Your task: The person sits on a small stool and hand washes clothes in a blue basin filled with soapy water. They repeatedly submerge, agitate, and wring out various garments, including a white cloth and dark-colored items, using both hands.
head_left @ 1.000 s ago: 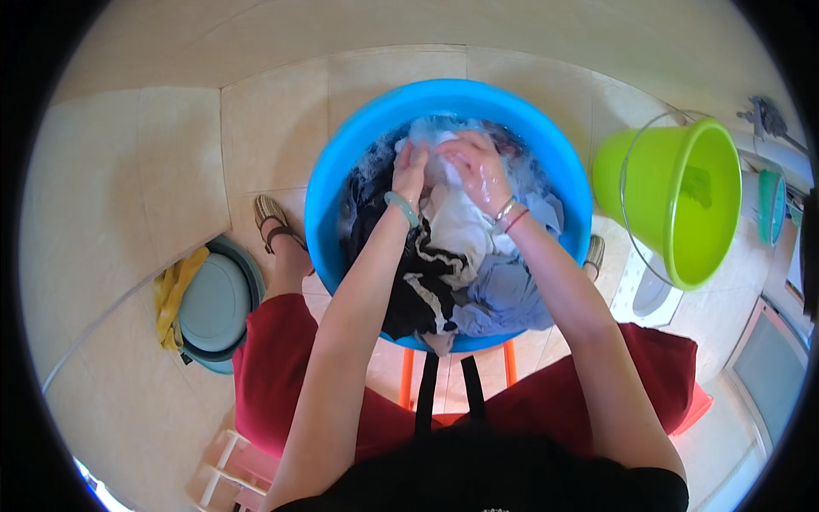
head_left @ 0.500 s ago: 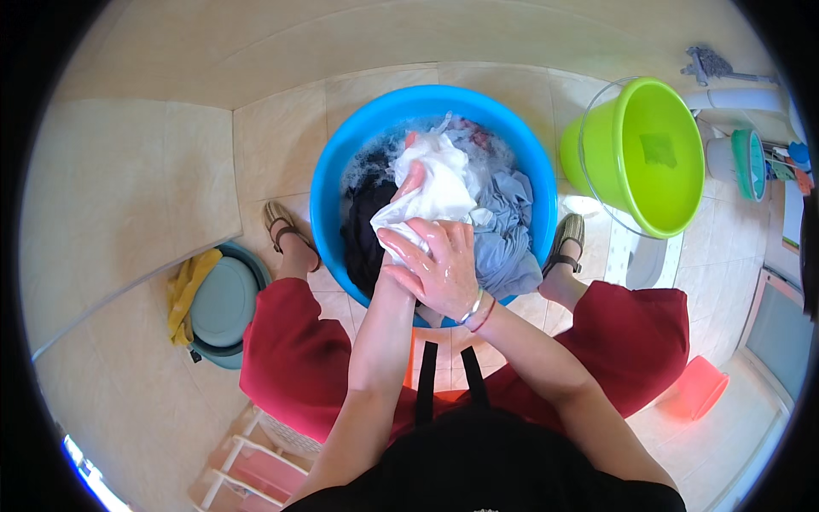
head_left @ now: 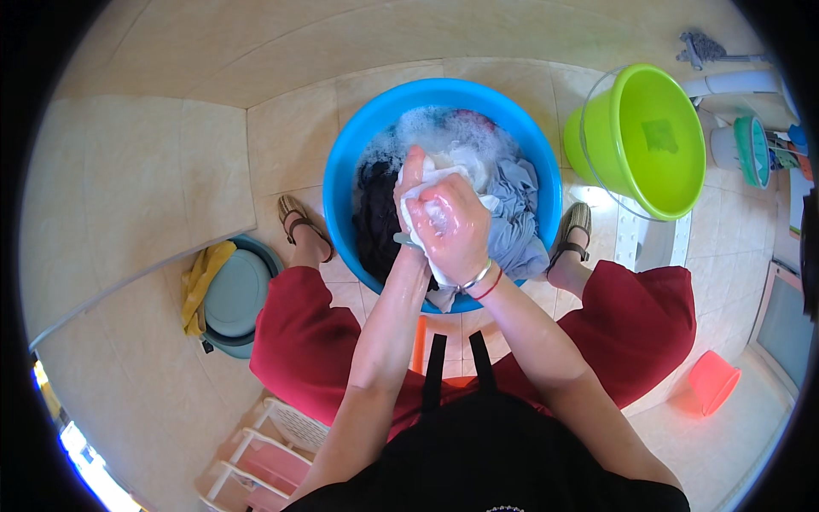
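Observation:
Over a blue basin (head_left: 333, 196), my two hands are pressed together on a wet white cloth (head_left: 439, 175). My right hand (head_left: 456, 224) is closed in a fist on the cloth, with suds on its back. Beneath it lies my left hand (head_left: 411, 171), holding the cloth from below and largely hidden by it and by the right hand. In the basin, a dark garment (head_left: 380, 218) lies at the left and a light blue-grey garment (head_left: 514, 235) at the right. Foamy water (head_left: 426, 126) fills the far part, with something reddish showing through.
A lime-green bucket (head_left: 589, 145) with a wire handle stands to the right of the basin. Teal basins (head_left: 232, 294) with a yellow cloth (head_left: 203, 277) are at the left. A small coral bucket (head_left: 714, 384) stands at the lower right, a white rack (head_left: 247, 452) at the lower left.
My right hand has gone from spread fingers to a fist and moved farther over the cloth. The cloth, held up before, is now bunched lower between the hands. The view has shifted slightly.

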Motion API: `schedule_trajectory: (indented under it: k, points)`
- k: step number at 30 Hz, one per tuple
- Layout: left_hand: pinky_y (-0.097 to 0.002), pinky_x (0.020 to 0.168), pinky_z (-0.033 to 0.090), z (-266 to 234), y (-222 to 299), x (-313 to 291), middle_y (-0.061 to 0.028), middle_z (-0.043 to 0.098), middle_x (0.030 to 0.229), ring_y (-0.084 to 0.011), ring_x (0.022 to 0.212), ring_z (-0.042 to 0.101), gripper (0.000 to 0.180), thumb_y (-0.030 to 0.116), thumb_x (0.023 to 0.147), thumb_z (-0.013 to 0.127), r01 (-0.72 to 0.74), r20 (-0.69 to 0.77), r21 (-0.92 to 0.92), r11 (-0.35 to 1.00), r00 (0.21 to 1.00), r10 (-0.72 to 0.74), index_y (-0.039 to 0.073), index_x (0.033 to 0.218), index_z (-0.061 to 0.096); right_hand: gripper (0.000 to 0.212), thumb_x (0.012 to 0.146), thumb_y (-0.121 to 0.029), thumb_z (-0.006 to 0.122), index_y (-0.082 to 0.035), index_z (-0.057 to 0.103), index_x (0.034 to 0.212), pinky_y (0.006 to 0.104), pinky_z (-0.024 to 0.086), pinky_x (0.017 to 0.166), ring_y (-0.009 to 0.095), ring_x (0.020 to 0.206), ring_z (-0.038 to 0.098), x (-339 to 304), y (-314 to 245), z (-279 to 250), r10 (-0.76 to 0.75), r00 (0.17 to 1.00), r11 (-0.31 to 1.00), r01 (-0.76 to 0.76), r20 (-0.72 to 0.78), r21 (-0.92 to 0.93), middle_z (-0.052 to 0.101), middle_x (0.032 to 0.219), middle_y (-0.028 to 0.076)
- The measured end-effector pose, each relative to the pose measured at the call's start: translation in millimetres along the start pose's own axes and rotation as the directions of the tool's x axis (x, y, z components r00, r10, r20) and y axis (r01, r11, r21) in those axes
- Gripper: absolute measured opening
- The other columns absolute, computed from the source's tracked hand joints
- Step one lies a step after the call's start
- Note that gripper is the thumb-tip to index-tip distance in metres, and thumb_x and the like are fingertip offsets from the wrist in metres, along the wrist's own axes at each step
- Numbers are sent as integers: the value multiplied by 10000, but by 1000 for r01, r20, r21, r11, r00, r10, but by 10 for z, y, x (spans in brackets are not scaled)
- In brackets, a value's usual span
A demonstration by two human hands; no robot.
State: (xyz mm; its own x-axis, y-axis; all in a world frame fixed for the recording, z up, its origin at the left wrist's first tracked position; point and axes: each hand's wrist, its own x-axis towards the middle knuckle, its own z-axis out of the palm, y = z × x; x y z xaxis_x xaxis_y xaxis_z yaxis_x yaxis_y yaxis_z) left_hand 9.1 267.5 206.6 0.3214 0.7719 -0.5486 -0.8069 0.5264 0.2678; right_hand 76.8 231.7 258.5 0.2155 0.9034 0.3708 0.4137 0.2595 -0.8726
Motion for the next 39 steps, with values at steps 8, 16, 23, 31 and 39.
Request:
schedule_trajectory:
  k: [8, 16, 23, 31, 39]
  points:
    - [-288, 615, 451, -58, -52, -8, 2, 549, 738, -122, 669, 545, 178, 233, 885, 610, -246, -232, 271, 931, 922, 311, 72, 812, 594, 94, 798, -173, 618, -85, 594, 820, 416, 484, 611, 345, 722, 615, -23, 271, 24, 151, 983, 988, -148, 105, -43, 608, 806, 120]
    - [-271, 691, 477, -115, -190, -74, -24, 626, 869, -114, 769, 583, 185, 206, 860, 645, -248, -393, 517, 819, 781, 485, 23, 890, 653, 281, 880, -293, 502, -65, 657, 828, 434, 485, 651, 352, 742, 627, -76, 910, -97, 539, 820, 838, -501, 193, -215, 653, 846, 166]
    - [-263, 821, 451, -369, 61, 113, -61, 608, 1094, -127, 929, 574, 474, 324, 849, 724, -187, -210, 740, 646, 848, 486, -2, 1163, 582, 134, 849, -204, 675, -79, 695, 893, 398, 497, 691, 311, 699, 613, 243, 1593, -281, 503, 852, 847, -520, 146, 112, 669, 859, 114]
    - [-421, 983, 410, -815, 437, 717, -206, 318, 1395, -379, 1203, 446, 494, 317, 730, 819, -107, 277, 954, -279, 671, 688, 96, 1117, 607, 236, 796, -116, 703, -122, 701, 1032, 370, 429, 902, 288, 1011, 541, 533, 1948, 4, 18, 972, 969, 40, 233, -243, 647, 1069, 86]
    - [-448, 1036, 391, -1296, 272, 1218, -255, 224, 1481, -451, 1312, 346, 627, 303, 858, 647, 54, 50, 842, -537, 983, 177, 311, 1417, 364, 492, 857, -347, 636, -335, 504, 1330, 528, 327, 1009, 345, 1221, 435, 80, 2405, 425, 204, 791, 788, 217, 576, -577, 479, 1349, 80]
